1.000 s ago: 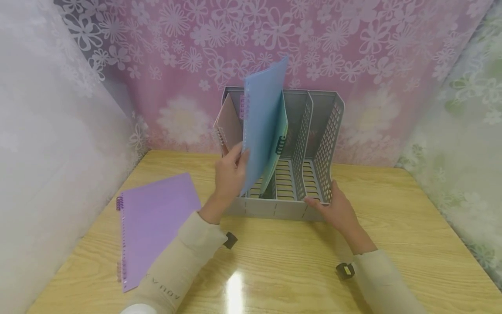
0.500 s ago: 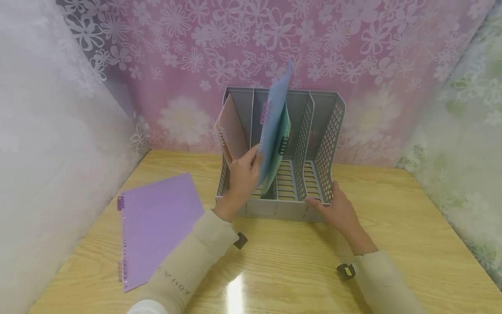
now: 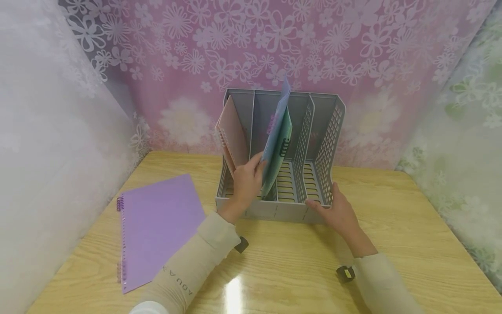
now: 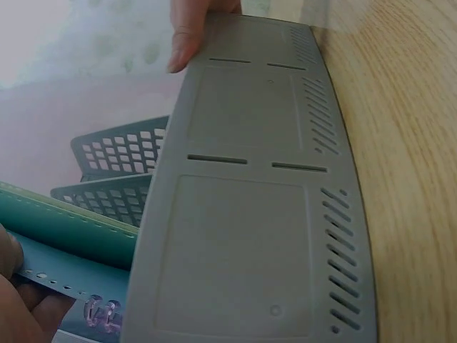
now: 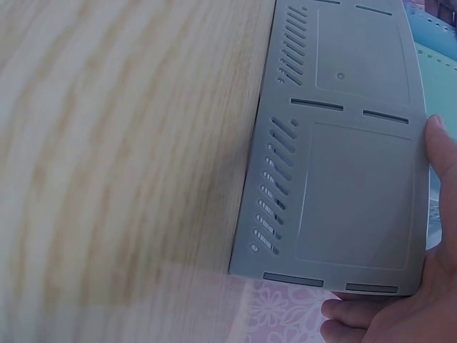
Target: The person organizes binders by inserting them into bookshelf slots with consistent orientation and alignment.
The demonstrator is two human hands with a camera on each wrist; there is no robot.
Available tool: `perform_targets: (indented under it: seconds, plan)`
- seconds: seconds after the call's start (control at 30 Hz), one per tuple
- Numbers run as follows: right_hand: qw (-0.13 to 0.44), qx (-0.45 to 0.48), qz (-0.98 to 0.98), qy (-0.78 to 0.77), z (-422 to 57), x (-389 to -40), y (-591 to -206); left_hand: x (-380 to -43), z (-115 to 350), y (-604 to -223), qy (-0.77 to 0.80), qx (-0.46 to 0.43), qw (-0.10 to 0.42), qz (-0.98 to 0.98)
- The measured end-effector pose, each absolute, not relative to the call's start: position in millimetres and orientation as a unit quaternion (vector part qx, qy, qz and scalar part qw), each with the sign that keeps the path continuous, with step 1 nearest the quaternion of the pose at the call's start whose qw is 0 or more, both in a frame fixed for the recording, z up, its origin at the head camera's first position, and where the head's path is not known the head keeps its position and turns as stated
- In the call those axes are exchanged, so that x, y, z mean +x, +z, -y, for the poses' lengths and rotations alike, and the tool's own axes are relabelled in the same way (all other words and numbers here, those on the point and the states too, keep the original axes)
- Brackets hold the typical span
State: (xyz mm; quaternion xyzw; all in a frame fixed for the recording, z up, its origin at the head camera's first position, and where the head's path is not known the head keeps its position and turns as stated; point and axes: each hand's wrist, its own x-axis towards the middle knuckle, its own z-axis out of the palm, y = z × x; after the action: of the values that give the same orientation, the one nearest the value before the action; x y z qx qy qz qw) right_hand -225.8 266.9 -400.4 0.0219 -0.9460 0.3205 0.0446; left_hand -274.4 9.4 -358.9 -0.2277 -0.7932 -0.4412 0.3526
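Observation:
My left hand (image 3: 247, 181) pinches the holed edge of a blue ring notebook (image 3: 277, 122) with pale purple rings. The notebook stands tilted inside a grey file rack (image 3: 260, 209), close against a green notebook (image 3: 279, 159) with black rings. Both are in the second compartment from the left; the blue one's lower edge is hidden behind the hand. At the rack's front right corner, my right hand (image 3: 340, 213) holds on with the thumb over the front rim. In the left wrist view, fingertips curl round the blue cover (image 4: 64, 268).
A pink notebook (image 3: 233, 133) leans in the leftmost compartment. On the wooden table (image 3: 294, 266), a purple ring notebook (image 3: 161, 226) lies flat at the left, partly under the left sleeve. A flowered pink curtain (image 3: 176, 78) hangs behind the rack.
My left hand has moved right and slightly down with the blue notebook, which sinks lower into the rack and now stands nearer the green one. My right hand stays at the corner.

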Motion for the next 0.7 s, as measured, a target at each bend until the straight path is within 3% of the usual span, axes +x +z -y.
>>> perform_targets:
  seconds: [0.47, 0.7]
  plan:
    - [0.026, 0.019, 0.95, 0.312, -267.5, -223.4, -398.6, -279.3, -13.6, -378.2, -0.41, -0.221, 0.352, 0.812]
    - [0.028, 0.022, 0.948, 0.315, -267.7, -223.8, -399.3, -280.0, -17.3, -385.5, -0.407, -0.225, 0.325, 0.824]
